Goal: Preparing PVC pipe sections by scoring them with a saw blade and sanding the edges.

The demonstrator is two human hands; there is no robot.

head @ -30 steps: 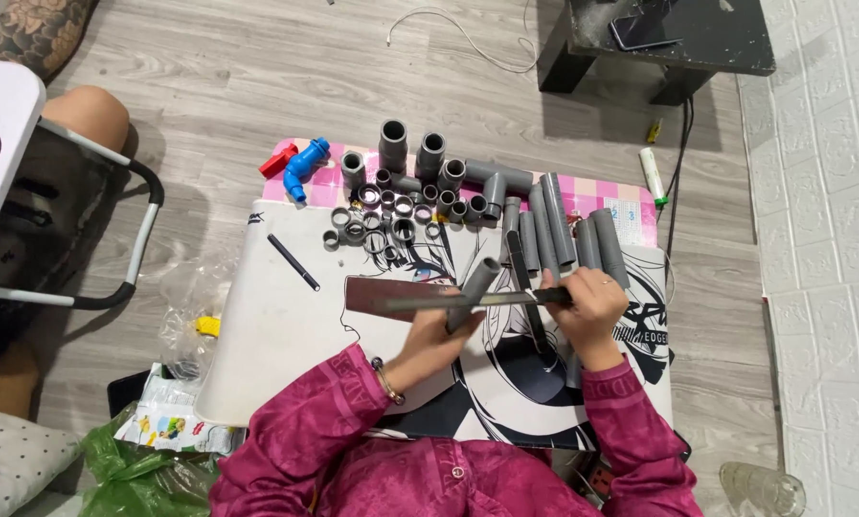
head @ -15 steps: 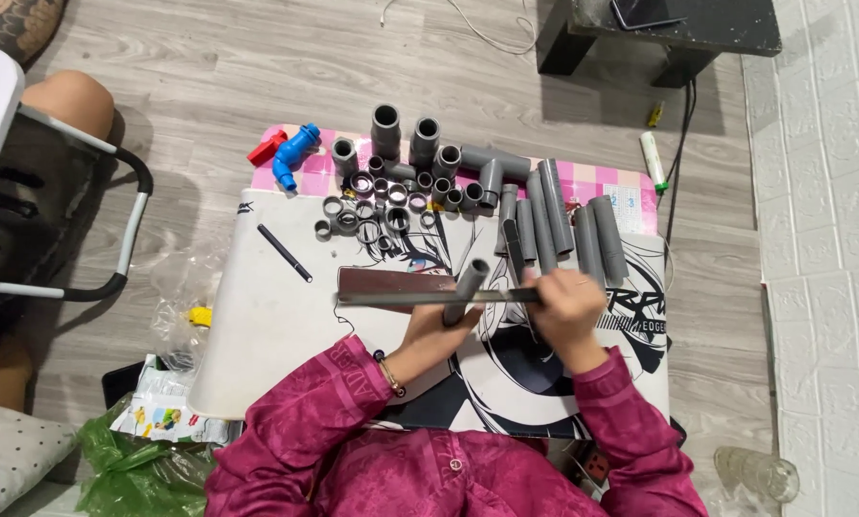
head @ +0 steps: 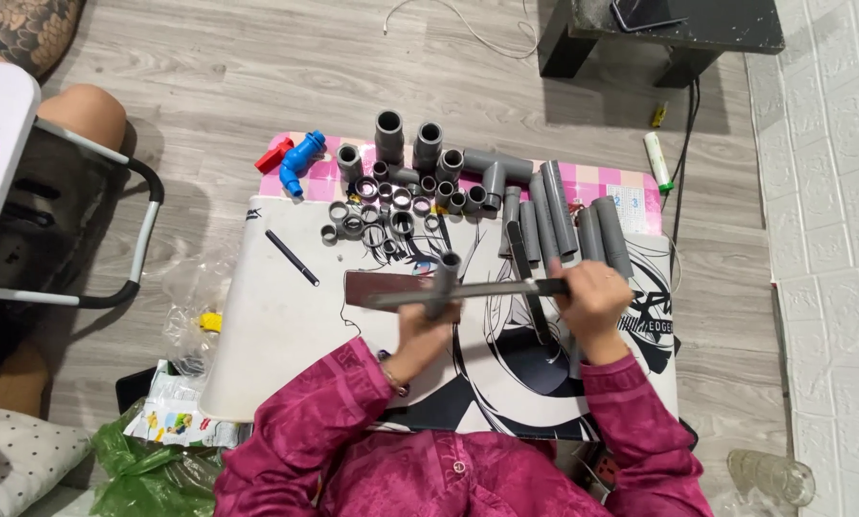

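L hand (head: 418, 337) holds grey pipe (head: 442, 284), R hand (head: 590, 304) holds file (head: 468, 291)

**Our count of what is on the mat**

We count one blue plastic valve with a red handle (head: 296, 163), one black pen (head: 292, 258), one long metal file (head: 468, 291), and one short grey plastic pipe held upright (head: 443, 283). We count about six long grey pipe lengths (head: 556, 218). The small grey ring fittings (head: 377, 213) are too crowded to count exactly.

Head view: looking steeply down from above the person, facing the low table (head: 276, 325).
Nearness: taking in surrounding floor (head: 209, 86).
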